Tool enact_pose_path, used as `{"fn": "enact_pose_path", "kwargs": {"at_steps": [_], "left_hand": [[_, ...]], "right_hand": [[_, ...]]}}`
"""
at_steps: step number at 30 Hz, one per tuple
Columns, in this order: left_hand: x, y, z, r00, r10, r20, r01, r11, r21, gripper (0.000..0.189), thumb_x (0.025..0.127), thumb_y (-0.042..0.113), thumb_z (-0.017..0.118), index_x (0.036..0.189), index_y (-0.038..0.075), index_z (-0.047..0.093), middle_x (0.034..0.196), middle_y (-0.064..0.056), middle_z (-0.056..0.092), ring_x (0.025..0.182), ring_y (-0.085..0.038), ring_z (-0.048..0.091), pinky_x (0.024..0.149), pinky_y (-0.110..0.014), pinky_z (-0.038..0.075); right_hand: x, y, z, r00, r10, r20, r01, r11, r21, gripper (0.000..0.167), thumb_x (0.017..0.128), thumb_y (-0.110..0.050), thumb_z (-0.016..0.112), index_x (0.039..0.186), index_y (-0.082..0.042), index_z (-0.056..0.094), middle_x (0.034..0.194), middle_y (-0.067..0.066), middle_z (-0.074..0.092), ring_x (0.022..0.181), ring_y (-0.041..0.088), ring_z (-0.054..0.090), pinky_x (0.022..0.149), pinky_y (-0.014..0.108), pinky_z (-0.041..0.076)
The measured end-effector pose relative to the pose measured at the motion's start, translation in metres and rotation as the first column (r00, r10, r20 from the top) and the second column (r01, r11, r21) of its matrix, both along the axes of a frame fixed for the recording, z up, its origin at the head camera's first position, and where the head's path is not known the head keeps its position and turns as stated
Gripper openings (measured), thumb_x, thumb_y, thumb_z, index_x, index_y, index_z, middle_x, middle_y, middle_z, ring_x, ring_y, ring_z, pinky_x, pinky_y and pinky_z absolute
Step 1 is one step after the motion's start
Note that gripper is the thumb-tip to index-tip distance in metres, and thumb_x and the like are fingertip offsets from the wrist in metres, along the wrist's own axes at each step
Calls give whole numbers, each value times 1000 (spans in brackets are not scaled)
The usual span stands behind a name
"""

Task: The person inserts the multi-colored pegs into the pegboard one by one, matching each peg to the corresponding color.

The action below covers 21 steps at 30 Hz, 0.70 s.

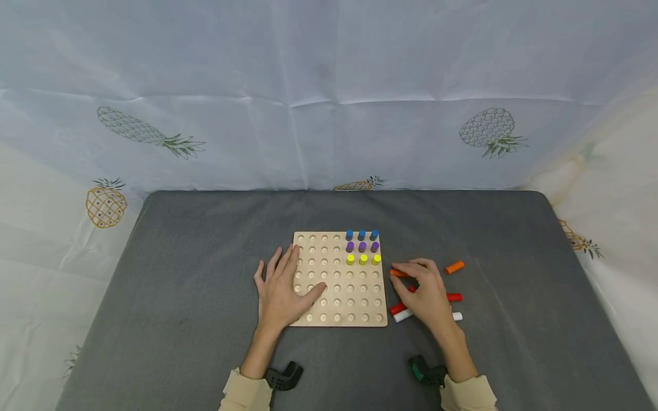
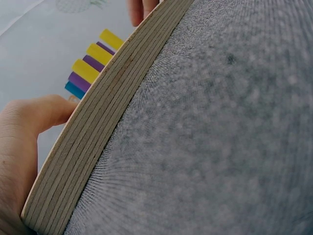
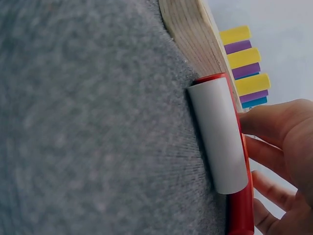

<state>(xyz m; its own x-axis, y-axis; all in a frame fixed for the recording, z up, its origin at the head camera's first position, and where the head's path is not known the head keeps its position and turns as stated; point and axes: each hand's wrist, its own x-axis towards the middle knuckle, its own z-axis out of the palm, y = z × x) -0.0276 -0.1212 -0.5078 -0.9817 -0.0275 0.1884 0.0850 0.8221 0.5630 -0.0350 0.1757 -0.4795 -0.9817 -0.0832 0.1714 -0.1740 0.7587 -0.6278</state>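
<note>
Head view: right hand (image 1: 426, 290) pinches a bright orange peg (image 1: 398, 273), left hand (image 1: 280, 294) spread on pale holed board (image 1: 343, 295).

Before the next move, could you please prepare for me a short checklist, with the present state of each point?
1. Left hand resting on the board: ok.
2. Blue pegs, purple pegs and yellow pegs upright in their holes: ok, three of each.
3. Holes beside the yellow row, on the person's side, free: ok.
4. Right hand firmly pinching the near orange peg: cannot tell; fingertips are at it.
5. Far orange peg lying apart from the other pegs: ok.
6. Red pegs and white pegs unobscured in the head view: not ok, the right hand partly covers them.
</note>
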Motion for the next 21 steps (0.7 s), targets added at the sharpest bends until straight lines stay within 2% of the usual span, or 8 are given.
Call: {"fn": "enact_pose_path", "kwargs": {"at_steps": [14,21], "left_hand": [[0,0,1,1000,-1,10,1,1000,5,101,75,63,73,157,13,42,161,-9,46,153,-36,34,121,-67,9],[0,0,0,1000,0,6,0,1000,3,101,75,63,73,157,13,43,160,-9,47,153,-36,34,121,-68,9]], "right_hand": [[-3,0,-3,997,60,-50,-54,992,117,28,80,-6,84,108,-2,80,105,12,78,106,33,58,91,51,52],[-3,0,-3,996,79,-50,-71,985,155,28,82,-7,84,108,-2,80,101,12,75,105,33,58,89,50,52]]}}
